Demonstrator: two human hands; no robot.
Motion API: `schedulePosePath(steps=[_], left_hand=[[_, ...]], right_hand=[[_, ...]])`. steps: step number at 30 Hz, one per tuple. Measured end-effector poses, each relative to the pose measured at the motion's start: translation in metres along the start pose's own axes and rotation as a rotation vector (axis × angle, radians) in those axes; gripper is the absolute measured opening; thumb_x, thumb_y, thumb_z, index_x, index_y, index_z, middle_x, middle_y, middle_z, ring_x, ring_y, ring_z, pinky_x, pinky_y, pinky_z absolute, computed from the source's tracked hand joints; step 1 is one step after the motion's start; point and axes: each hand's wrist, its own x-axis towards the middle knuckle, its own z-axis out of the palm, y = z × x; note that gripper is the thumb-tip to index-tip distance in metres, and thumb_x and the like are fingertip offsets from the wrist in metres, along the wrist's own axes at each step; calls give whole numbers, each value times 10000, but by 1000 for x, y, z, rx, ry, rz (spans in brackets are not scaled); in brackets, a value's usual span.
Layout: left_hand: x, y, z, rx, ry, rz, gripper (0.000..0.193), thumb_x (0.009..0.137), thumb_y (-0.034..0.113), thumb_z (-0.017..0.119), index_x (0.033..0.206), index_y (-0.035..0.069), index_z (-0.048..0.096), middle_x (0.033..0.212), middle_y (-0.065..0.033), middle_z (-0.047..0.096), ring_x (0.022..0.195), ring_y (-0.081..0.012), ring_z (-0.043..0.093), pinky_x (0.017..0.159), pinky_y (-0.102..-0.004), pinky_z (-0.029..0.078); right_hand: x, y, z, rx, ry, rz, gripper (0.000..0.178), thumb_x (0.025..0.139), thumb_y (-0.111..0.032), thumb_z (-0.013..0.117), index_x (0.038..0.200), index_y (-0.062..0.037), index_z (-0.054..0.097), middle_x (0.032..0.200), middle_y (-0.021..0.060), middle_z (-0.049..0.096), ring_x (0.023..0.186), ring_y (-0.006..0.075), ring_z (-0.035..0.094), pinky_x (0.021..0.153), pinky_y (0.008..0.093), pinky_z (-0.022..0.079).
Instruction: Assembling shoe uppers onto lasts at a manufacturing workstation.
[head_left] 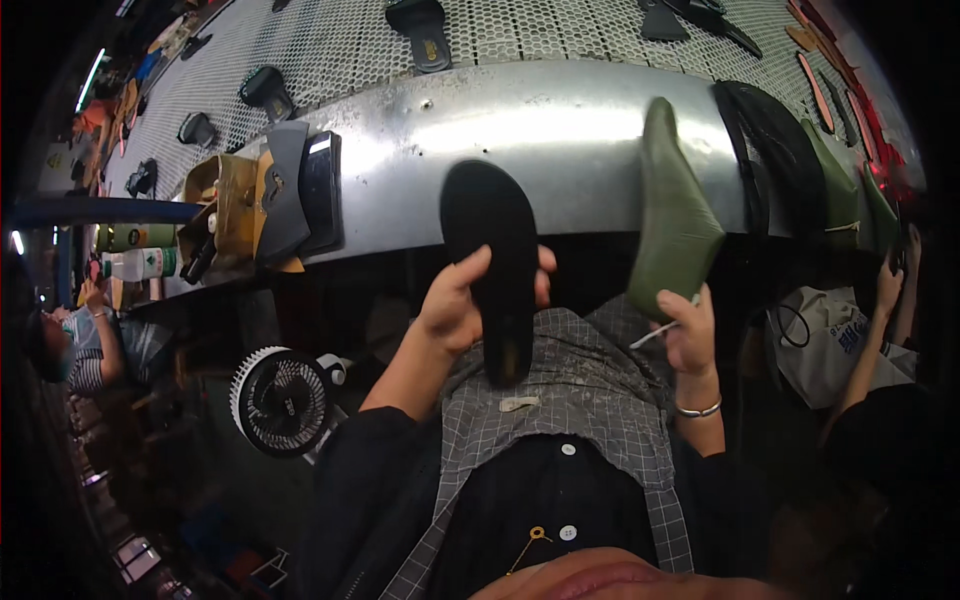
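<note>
My left hand (452, 305) is closed around the middle of a flat black insole (488, 210), thumb on top and fingertips showing at its right edge. The insole stands with its broad end up over the metal edge and its narrow heel end toward my apron. My right hand (690, 332) grips the lower end of an olive-green shoe last (678, 215), whose narrow toe points away from me. A thin white cord or stick (655, 335) pokes out beside my right fingers; I cannot tell whether it joins the last.
A metal ledge (540, 120) borders a mesh conveyor (340, 45) carrying several dark shoe parts. At left are a cardboard box (236, 205) and a bottle (145, 263); a fan (285, 402) stands lower left. Black pieces (780, 150) lie right. Other people work at both sides.
</note>
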Motion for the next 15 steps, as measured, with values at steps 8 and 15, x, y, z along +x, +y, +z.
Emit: schedulePosePath(steps=[8,15], left_hand=[[21,3,19,244,412,364,663,756,398,612,1240,-4,403,1125,-212,513,1032,-308,546,847,-431,500],[33,35,24,-199,541,582,593,774,494,556,1113,10,498,1036,-173,566,950,-290,574,836,-451,490]], right_hand=[[-1,-14,73,-879,-436,-385,518,734,-194,733,1165,-3,518,932,82,576,771,99,539,631,243,446],[-2,3,47,348,-787,84,290,763,-160,603,525,-86,454,470,24,484,488,121,504,860,349,439]])
